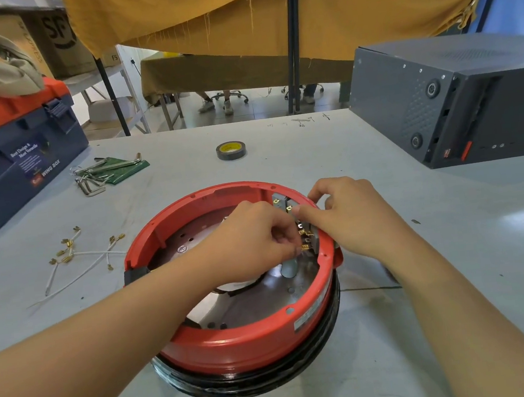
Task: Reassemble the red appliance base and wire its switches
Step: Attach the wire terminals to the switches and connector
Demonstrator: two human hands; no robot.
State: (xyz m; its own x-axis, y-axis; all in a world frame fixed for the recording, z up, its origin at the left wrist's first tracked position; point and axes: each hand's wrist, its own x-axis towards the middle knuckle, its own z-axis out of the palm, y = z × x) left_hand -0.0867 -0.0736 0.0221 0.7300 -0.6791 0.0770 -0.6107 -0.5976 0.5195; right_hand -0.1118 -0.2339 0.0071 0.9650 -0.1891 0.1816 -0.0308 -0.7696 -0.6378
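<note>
The red appliance base [235, 338] lies upside down on the grey table, its metal inside facing up. Grey switches with brass terminals [282, 204] sit along its inner right wall. My left hand [251, 237] reaches inside the ring, its fingertips pinching a small brass connector [305, 247] at the switch terminals. My right hand [348, 212] grips the right rim and the switch block from outside, the thumb pressing near the terminals. Loose white wires with brass connectors [77, 257] lie on the table to the left of the base.
A blue and orange toolbox [16, 151] stands at the left. Hex keys on a green board [107, 171] and a roll of black tape [231, 150] lie behind the base. A dark computer case [456, 99] fills the right rear. The table's far edge runs behind them.
</note>
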